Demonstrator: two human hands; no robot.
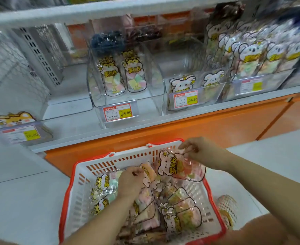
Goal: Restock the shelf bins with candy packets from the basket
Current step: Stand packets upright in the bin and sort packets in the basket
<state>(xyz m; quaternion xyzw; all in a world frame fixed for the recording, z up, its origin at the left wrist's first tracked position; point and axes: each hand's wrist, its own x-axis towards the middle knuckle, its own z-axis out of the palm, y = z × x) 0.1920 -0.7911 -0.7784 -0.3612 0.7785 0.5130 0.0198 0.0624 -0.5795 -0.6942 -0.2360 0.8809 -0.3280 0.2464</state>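
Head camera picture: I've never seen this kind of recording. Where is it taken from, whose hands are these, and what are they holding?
There is no machine here. A person wears one wide-angle camera on the head, looking forward and down, so you see their own two bare arms. Below them is a white basket with a red rim, full of candy packets. The right hand pinches the top edge of a bear-shaped packet at the basket's far corner. The left hand reaches among the packets and seems to grip a pink packet. Behind is a shelf with clear bins. The middle bin holds two hamster packets.
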